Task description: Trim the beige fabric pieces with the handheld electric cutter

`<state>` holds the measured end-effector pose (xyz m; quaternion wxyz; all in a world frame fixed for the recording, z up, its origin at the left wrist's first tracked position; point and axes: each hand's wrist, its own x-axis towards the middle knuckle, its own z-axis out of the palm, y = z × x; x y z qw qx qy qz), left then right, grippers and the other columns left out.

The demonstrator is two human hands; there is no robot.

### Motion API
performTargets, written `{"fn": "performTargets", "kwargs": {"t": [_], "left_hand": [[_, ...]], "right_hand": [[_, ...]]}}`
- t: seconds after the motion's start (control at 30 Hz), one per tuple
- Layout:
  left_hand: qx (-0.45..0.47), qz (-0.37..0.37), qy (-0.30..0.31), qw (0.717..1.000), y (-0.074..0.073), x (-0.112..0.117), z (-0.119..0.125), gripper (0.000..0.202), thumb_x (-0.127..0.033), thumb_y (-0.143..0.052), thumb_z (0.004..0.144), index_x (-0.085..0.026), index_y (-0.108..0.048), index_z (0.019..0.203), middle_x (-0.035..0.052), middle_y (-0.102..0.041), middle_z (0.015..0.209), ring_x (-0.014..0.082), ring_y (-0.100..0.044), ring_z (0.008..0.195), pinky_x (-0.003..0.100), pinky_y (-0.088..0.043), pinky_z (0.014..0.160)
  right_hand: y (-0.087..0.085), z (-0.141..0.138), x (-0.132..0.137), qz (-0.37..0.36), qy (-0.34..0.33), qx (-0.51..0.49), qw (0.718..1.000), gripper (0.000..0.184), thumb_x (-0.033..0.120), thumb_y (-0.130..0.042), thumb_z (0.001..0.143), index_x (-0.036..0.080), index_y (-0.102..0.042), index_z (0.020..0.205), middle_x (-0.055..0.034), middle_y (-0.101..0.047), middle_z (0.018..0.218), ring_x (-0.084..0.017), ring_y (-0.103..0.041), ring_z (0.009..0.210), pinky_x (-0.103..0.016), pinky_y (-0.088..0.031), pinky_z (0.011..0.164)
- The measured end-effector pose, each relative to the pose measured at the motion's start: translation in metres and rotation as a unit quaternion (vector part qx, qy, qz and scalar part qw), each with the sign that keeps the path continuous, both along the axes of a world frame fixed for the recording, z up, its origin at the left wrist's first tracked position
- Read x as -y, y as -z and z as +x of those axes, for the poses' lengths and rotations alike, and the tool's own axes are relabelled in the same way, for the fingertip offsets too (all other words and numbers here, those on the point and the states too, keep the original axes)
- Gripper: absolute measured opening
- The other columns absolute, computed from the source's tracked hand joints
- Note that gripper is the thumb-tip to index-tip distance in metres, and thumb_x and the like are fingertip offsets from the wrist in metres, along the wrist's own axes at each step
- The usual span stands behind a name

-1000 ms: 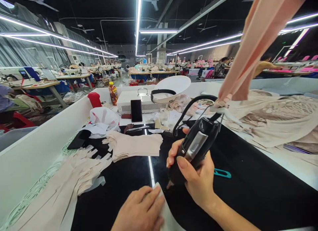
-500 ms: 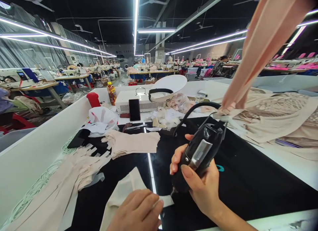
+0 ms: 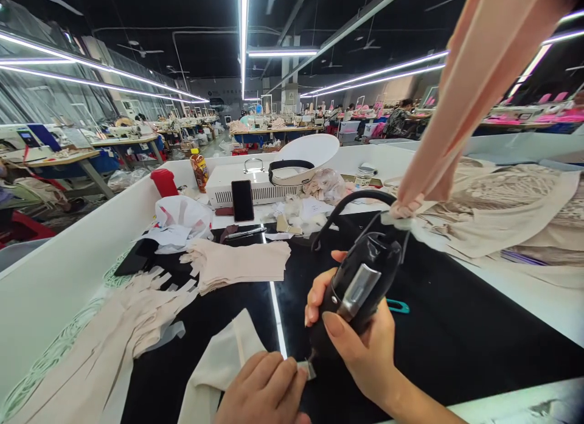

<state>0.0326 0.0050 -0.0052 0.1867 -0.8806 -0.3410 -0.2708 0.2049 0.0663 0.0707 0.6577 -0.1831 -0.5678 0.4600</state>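
Note:
My right hand point(image 3: 356, 339) is wrapped round a black corded hand-held power tool point(image 3: 365, 278), the thumb just below its silver plate. The tool is tilted, its narrow tip down at the end of a strip on a cream fabric piece point(image 3: 228, 345). My left hand point(image 3: 267, 387) presses on this piece, fingers together and bent, close to the tip. Its fingertips and the fabric under them are partly hidden. A twisted pink fabric band point(image 3: 438, 132) runs from above to the tool's upper end. A teal clip-like object point(image 3: 398, 306) lies right of my right hand.
Stacked beige fabric pieces point(image 3: 241, 263) lie on the black work surface point(image 3: 456, 326), with long fabric strips point(image 3: 104, 333) at left. Behind stand a phone point(image 3: 242, 200), a white metal box point(image 3: 223, 190), a visor point(image 3: 310, 156) and a bottle point(image 3: 199, 170). More fabric point(image 3: 493, 211) covers the right.
My left hand has shifted slightly right along the fabric, nearer the tool's tip, and less of the strip shows. The view has turned a little; my right hand keeps its grip.

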Motion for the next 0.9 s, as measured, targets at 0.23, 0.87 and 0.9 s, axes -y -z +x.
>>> {"fn": "performTargets", "kwargs": {"t": [0.23, 0.87, 0.9], "left_hand": [[0.003, 0.012, -0.001, 1.000, 0.0013, 0.0001, -0.0018, 0.056, -0.045, -0.025, 0.119, -0.013, -0.071, 0.114, 0.0015, -0.071, 0.100, 0.0152, -0.067, 0.087, 0.031, -0.050, 0.083], [-0.004, 0.016, -0.001, 1.000, 0.0019, -0.0004, -0.0043, 0.054, -0.044, -0.027, 0.119, -0.013, -0.071, 0.114, 0.0023, -0.068, 0.103, 0.0151, -0.062, 0.089, 0.029, -0.048, 0.082], [-0.008, 0.015, 0.000, 1.000, 0.0023, -0.0003, -0.0046, 0.054, -0.044, -0.027, 0.119, -0.013, -0.071, 0.114, 0.0022, -0.068, 0.103, 0.0149, -0.062, 0.090, 0.029, -0.048, 0.082]], "right_hand": [[0.0015, 0.0005, -0.0001, 0.013, 0.017, 0.015, 1.000, 0.025, 0.039, -0.073, 0.100, 0.031, -0.055, 0.116, 0.0019, -0.064, 0.087, -0.011, -0.060, 0.061, -0.024, -0.055, 0.054], [0.0003, 0.0004, -0.0002, 0.002, 0.004, 0.001, 1.000, 0.035, 0.039, -0.073, 0.100, 0.037, -0.056, 0.131, 0.0031, -0.065, 0.089, -0.010, -0.058, 0.061, -0.023, -0.053, 0.052], [0.0001, 0.0001, 0.0000, 0.003, 0.005, 0.003, 1.000, 0.033, 0.040, -0.073, 0.101, 0.036, -0.056, 0.129, 0.0031, -0.064, 0.088, -0.010, -0.058, 0.061, -0.022, -0.052, 0.051]]}}
